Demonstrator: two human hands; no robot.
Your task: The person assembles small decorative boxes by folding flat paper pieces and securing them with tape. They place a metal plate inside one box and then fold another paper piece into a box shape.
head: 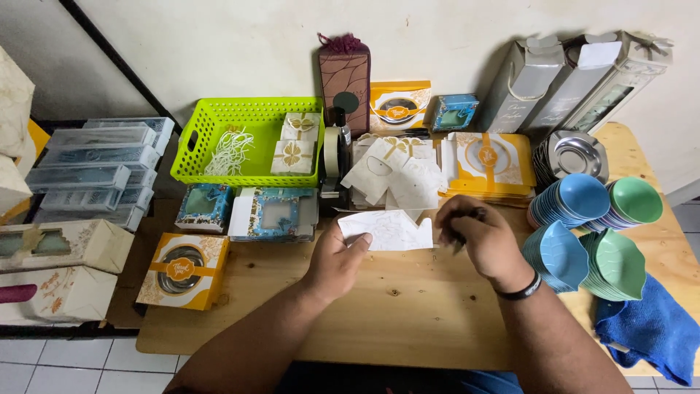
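Mid-worktop, the left hand (337,257) pinches a flat white box blank (386,230) while the right hand (477,237), closed, seemingly around something dark, steadies its other end, so folding seems underway and needs firm creasing.

Home packing workshop: wooden table (408,321), flat gift boxes (487,166), stacked dishes (583,195).

Both forearms reach forward and angle inward – left hand (337,257) with thumb up and fingers pinched closed, right hand (477,237) curled into a loose fist (a dark band circles its wrist)
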